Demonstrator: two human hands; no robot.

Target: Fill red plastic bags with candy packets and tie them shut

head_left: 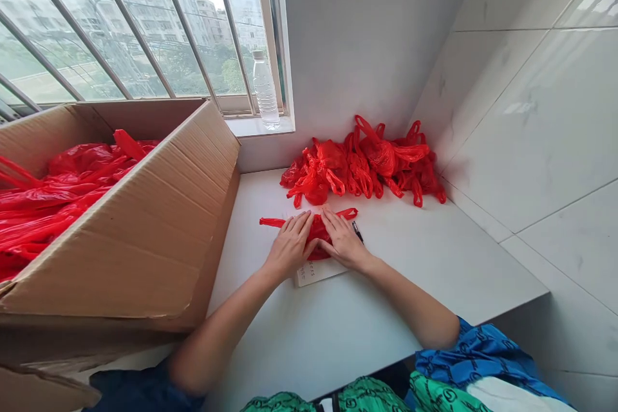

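Observation:
A red plastic bag [318, 229] lies flattened on top of a white sheet or notebook [321, 274] with writing on it. Its handles stick out to the left and to the upper right. My left hand [291, 241] rests flat on the bag's left side, fingers stretched forward. On the bag's right side lies my right hand [346, 241], also flat with extended fingers. The thumbs come close together over the bag. A black pen [358, 232] pokes out just beyond my right hand, partly covered by it.
Several knotted red bags [362, 164] are heaped along the wall at the table's back. A large cardboard box [125, 238] full of red bags stands at the left. A clear water bottle [264, 91] stands on the sill of the barred window. The white table [434, 270] meets a tiled wall at right.

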